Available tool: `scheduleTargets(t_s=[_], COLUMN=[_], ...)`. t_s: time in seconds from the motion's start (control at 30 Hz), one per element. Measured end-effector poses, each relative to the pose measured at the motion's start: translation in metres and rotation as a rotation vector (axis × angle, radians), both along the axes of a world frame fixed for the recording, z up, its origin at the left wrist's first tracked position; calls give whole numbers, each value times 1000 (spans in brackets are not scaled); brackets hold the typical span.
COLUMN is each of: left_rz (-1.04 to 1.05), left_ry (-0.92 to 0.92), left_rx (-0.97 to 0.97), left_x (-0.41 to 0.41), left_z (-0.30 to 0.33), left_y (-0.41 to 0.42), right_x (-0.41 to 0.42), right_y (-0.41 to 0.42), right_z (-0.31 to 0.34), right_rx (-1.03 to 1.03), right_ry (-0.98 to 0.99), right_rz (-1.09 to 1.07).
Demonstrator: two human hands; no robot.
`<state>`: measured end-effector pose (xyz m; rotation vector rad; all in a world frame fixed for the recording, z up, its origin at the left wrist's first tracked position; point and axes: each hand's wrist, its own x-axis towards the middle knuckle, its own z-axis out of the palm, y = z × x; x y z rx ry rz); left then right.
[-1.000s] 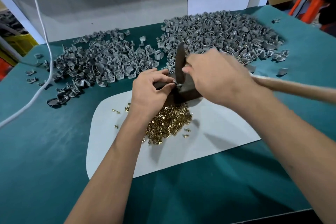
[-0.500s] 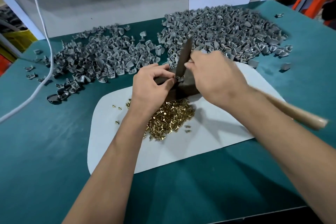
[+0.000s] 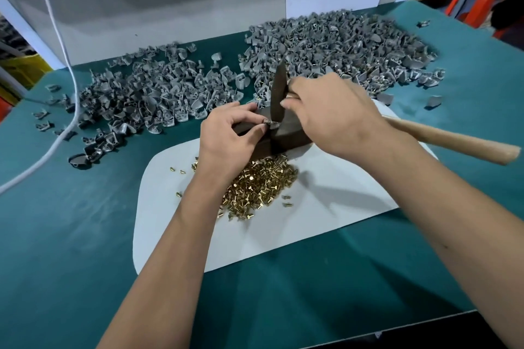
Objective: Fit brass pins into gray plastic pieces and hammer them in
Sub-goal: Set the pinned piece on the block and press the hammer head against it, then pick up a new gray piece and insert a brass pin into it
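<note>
My left hand (image 3: 229, 139) pinches a small gray plastic piece (image 3: 269, 123) on top of a dark metal block (image 3: 289, 136). My right hand (image 3: 334, 116) grips a hammer close to its head; the dark head (image 3: 279, 93) stands upright with its lower end at the piece, and the wooden handle (image 3: 453, 142) sticks out to the right. A heap of brass pins (image 3: 258, 187) lies on the white mat (image 3: 326, 207) just in front of the block. Whether a pin sits in the held piece is hidden by my fingers.
Two big heaps of gray plastic pieces lie behind the block, the left heap (image 3: 147, 96) and the right heap (image 3: 340, 48). A white cable (image 3: 65, 71) runs down the left side over the green table cover (image 3: 71, 235). A gray wall panel (image 3: 170, 3) closes the back.
The hammer head has tipped a little more upright over the piece and the handle end has swung slightly. My left hand keeps its pinch on the piece at the block.
</note>
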<state>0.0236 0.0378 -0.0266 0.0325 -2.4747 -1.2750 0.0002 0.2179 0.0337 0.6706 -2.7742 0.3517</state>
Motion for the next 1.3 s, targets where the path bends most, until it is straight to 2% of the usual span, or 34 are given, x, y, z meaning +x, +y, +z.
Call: scheduleTargets(t_s=[0.13, 0.23, 0.43, 0.63, 0.73, 0.93, 1.07, 1.3], left_rz=[17, 12, -18, -23, -36, -53, -71, -84], left_ry=[-9, -26, -36, -39, -45, -33, -25, -29], left_rx=[9, 37, 68, 66, 102, 198, 232, 271], left_x=[1, 1, 1, 1, 2, 1, 2, 2], left_z=[1, 1, 1, 2, 2, 2, 2, 4], left_y=[1, 1, 0, 1, 1, -1, -2, -6], right_x=[-2, -5, -1, -5, -7, -2, 4, -5], right_y=[30, 55, 67, 61, 57, 28, 1, -13], right_z=[8, 15, -7, -24, -21, -9, -11, -17], right_rx=[-179, -212, 141, 74, 64, -218, -216, -211], right_ry=[-169, -281, -364, -257, -287, -152, -135, -80], right_rz=[-10, -5, -101, -220, -221, -50, 138, 204])
